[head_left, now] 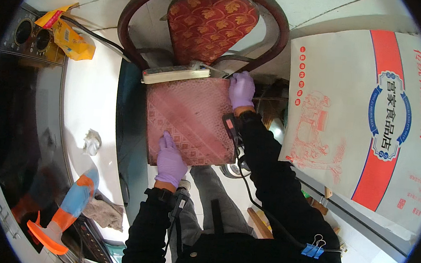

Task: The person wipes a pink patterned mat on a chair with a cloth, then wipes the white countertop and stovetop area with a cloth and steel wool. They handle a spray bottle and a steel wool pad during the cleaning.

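A square pinkish-red patterned cover (187,115) lies over the chair's seat in front of me. My left hand (171,163), in a purple glove, rests on it near the front edge, its fingers stretched flat. At the far right corner of the cover is my right hand (242,90), also gloved in purple. Its fingers are curled closed, and what they grip is hidden. A cream power strip (175,75) lies along the cover's back edge, just left of my right hand. Behind it rises the chair's red backrest (211,25) with gold leaf shapes.
The chair's dark curved wooden rail (124,26) arches round the back. At left stand a white counter (91,102) with a crumpled white tissue (92,142), a yellow packet (72,39) and an orange-and-blue spray bottle (74,202). A large printed paper sheet (340,117) covers the right side.
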`<move>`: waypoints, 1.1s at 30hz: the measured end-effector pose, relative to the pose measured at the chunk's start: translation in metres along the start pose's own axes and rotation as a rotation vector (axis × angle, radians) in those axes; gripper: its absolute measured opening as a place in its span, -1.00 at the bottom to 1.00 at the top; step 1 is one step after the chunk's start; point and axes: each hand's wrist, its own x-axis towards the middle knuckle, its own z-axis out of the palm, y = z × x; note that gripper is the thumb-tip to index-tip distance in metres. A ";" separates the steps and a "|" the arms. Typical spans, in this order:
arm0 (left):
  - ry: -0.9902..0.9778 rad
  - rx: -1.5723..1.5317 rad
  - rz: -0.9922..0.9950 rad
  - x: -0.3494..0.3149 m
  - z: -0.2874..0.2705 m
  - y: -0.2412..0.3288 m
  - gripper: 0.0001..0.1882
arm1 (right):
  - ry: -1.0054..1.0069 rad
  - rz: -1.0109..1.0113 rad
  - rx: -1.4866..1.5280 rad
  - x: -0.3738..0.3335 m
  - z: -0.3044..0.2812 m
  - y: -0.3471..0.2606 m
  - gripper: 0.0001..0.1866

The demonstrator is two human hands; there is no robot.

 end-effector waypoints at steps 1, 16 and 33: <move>0.001 0.020 0.004 0.000 0.002 0.000 0.02 | -0.036 -0.038 -0.040 -0.001 0.001 0.000 -0.86; 0.054 -0.054 0.006 0.002 0.004 -0.003 0.00 | -0.169 -0.122 0.058 -0.013 0.015 0.016 -0.74; 0.091 -0.153 0.162 0.006 0.017 -0.038 -0.08 | -0.159 -0.114 -0.052 -0.142 -0.031 0.002 -0.76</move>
